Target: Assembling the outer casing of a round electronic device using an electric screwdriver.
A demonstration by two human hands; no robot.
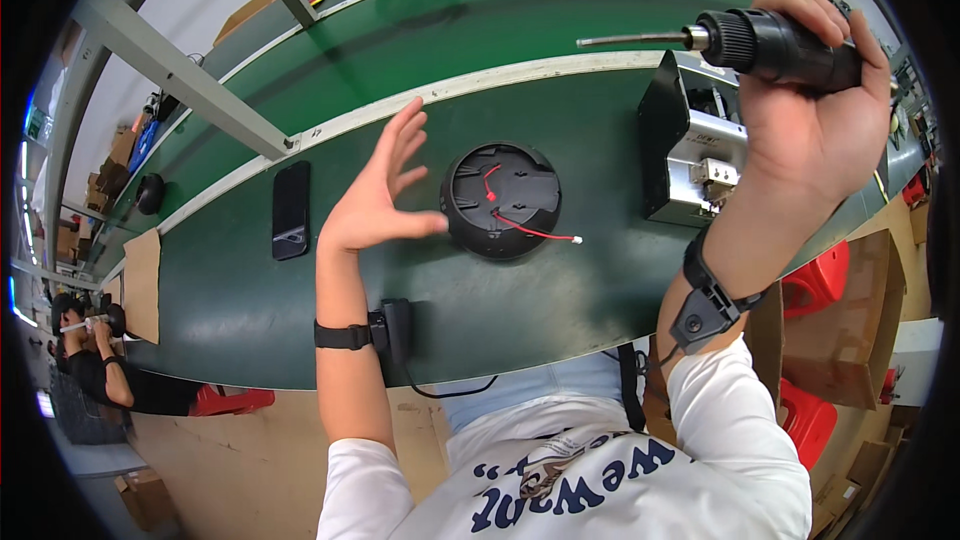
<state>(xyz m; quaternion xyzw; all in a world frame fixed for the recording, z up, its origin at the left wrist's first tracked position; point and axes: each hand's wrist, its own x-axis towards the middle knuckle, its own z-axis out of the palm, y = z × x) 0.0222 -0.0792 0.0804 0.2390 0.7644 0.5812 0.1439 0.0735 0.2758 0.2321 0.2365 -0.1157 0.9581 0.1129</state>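
Observation:
My right hand (pixel 815 115) is raised at the upper right, its fingers wrapped round a black electric screwdriver (pixel 765 45) whose long bit points left. On the green bench lies a round black plastic housing (pixel 500 202), open side up, with red wires (pixel 535 231) coming out of it and a small white connector at one wire's end. My left hand (pixel 380 195) hovers just left of the housing, fingers stretched and thumb apart, holding nothing. Its thumb tip is close to the housing's rim; whether they touch I cannot tell.
A black-and-silver metal machine (pixel 695 145) stands on the bench to the right. A black phone (pixel 291 210) lies at the left, near a cardboard sheet (pixel 143 285). Beyond a pale rail runs a green conveyor belt (pixel 450 25). A co-worker (pixel 105 365) sits at far left.

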